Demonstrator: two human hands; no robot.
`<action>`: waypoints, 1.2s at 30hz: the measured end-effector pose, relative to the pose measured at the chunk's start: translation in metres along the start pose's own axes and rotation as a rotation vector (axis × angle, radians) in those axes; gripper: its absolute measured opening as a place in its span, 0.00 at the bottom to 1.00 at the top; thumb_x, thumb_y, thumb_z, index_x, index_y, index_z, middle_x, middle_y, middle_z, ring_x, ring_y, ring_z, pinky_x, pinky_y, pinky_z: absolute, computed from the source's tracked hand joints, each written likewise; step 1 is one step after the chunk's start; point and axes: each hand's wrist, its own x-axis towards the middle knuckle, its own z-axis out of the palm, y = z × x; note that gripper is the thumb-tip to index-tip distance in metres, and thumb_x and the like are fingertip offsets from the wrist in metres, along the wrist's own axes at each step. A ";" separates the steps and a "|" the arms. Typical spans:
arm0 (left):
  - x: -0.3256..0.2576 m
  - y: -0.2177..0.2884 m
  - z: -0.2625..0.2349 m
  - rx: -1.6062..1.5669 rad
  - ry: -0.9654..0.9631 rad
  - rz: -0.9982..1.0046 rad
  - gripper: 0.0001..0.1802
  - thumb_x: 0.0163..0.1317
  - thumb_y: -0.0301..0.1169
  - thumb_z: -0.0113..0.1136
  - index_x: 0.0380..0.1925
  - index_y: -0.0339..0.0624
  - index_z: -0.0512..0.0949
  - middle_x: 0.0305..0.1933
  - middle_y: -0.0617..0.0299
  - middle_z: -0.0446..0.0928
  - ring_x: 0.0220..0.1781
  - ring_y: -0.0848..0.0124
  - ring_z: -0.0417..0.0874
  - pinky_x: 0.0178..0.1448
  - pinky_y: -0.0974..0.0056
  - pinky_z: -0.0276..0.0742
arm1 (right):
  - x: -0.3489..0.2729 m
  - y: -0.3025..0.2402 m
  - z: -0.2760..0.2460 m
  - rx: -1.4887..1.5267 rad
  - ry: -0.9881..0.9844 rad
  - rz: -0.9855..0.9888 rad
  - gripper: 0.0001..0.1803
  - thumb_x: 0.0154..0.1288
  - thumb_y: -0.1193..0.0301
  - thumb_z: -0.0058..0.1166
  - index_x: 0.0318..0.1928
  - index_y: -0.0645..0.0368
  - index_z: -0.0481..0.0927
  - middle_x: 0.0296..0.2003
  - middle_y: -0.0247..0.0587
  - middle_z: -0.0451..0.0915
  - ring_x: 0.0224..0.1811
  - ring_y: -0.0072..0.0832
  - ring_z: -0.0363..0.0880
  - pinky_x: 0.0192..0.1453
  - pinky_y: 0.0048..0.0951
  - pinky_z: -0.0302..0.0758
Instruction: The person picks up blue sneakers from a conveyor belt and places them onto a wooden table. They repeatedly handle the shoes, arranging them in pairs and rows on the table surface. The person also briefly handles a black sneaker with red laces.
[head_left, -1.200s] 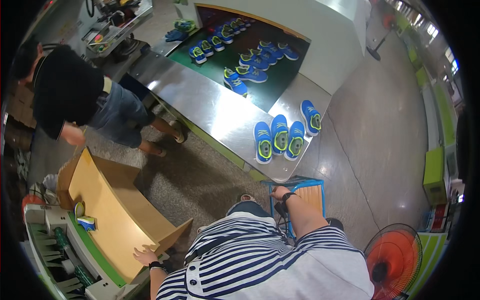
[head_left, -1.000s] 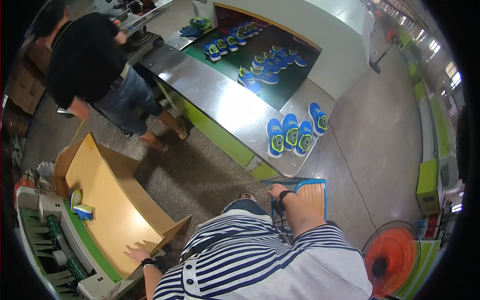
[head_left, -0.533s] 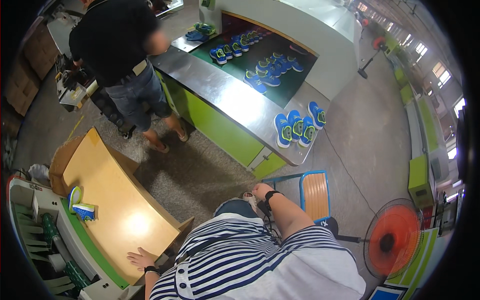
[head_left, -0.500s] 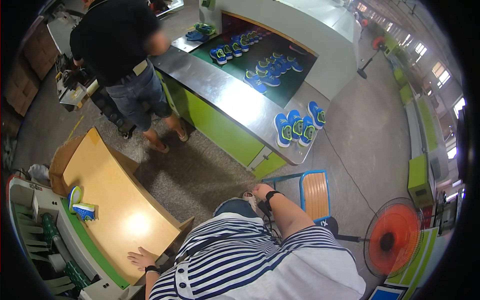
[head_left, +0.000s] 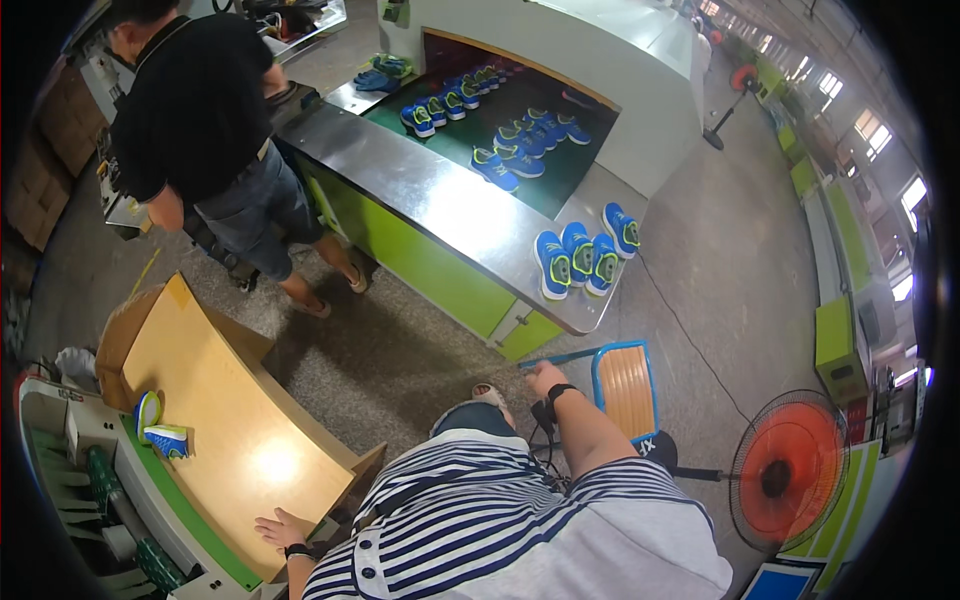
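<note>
My left hand (head_left: pixel 283 530) rests flat, fingers spread, on the near end of a light wooden tabletop (head_left: pixel 230 400). Farther along that top, by its green edge, lie two blue-and-lime sneakers (head_left: pixel 167 440), one on its side and one propped up. My right hand (head_left: pixel 543 378) hangs over the floor with fingers curled in, and nothing shows in it. It overlaps the blue frame of a stool with a slatted wooden seat (head_left: pixel 625 388); I see no grip on the frame. Black straps circle both wrists.
Ahead, a metal-topped counter (head_left: pixel 380 160) holds several blue sneakers (head_left: pixel 578 255) at its corner. More shoes stand on a dark green belt (head_left: pixel 445 140) under a white housing. A co-worker in black (head_left: pixel 200 130) stands left. A red floor fan (head_left: pixel 790 470) and a cable are at right.
My right hand has moved slightly right, toward the stool seat. The co-worker has turned and both arms now show. My left hand stays on the tabletop, and the view has shifted a little.
</note>
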 end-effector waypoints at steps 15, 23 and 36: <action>-0.070 0.050 0.009 -0.019 -0.079 -0.041 0.47 0.72 0.62 0.44 0.78 0.39 0.52 0.77 0.28 0.52 0.73 0.33 0.62 0.76 0.39 0.59 | 0.131 0.034 -0.167 0.409 0.812 0.030 0.45 0.53 0.56 0.76 0.72 0.41 0.71 0.77 0.67 0.43 0.78 0.65 0.48 0.80 0.52 0.54; -0.108 0.126 0.021 -0.059 0.107 0.066 0.44 0.71 0.61 0.49 0.73 0.36 0.60 0.71 0.25 0.59 0.68 0.33 0.66 0.72 0.40 0.62 | 0.168 0.083 -0.236 0.221 0.689 -0.204 0.43 0.54 0.62 0.74 0.72 0.39 0.71 0.78 0.56 0.48 0.80 0.59 0.46 0.81 0.58 0.49; -0.163 0.242 -0.012 0.106 0.218 0.179 0.42 0.69 0.54 0.58 0.78 0.59 0.56 0.84 0.46 0.44 0.81 0.42 0.52 0.75 0.38 0.62 | 0.133 -0.005 -0.216 0.723 0.265 -0.481 0.46 0.51 0.73 0.67 0.72 0.55 0.61 0.71 0.60 0.61 0.71 0.57 0.64 0.76 0.46 0.63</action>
